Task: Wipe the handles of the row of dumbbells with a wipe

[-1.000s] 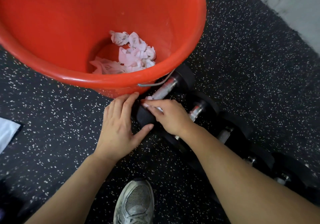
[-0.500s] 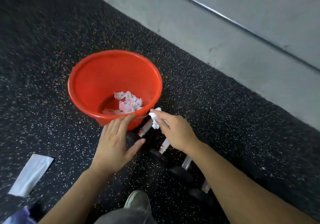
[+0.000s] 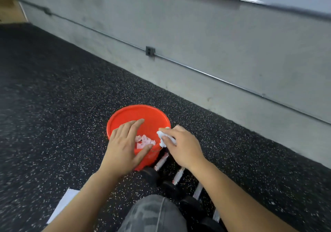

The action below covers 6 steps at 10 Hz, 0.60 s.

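My right hand pinches a crumpled white wipe and holds it over the right rim of the red bucket. My left hand hovers flat, fingers apart and holding nothing, over the bucket's near left side. Black dumbbells with metal handles lie in a row on the floor below my hands; the first handle sits beside the bucket and the second handle is just right of it. More of the row runs down to the right, partly hidden by my right forearm.
Used pinkish wipes lie in the bottom of the bucket. A white sheet rests on the speckled black rubber floor at the lower left. My knee in grey trousers fills the bottom centre. A grey concrete wall with a conduit runs behind.
My head has risen and tilted up, so the bucket looks far smaller. My right hand lifted the wipe off the first dumbbell handle to the bucket rim. My left hand left the dumbbell end.
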Motion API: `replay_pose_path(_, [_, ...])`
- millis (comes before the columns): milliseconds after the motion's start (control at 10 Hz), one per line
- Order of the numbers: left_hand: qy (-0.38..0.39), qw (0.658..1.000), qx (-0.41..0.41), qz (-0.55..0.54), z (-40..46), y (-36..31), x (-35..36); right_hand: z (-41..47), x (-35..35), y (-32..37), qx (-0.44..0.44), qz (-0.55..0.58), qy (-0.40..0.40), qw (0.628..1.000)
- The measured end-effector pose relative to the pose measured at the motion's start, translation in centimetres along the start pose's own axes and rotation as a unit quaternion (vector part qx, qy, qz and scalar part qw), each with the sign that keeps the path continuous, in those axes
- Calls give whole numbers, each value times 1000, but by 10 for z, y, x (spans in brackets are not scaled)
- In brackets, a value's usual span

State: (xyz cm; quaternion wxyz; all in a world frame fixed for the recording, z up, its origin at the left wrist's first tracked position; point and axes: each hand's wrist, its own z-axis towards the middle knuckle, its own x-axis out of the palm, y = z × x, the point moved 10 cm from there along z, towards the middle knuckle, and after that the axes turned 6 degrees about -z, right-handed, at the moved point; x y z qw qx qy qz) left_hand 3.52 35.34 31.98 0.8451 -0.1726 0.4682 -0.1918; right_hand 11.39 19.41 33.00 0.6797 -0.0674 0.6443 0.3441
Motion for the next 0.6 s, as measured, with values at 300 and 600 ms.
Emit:
replay_pose_path(300, [-47,998,-5,45,27,16,-69,36,-60,47,16,15,-177,984])
replay_pose_path(600, [28,994,-45,100,46,43,-63,85,-19,32,41,-17,1,999])
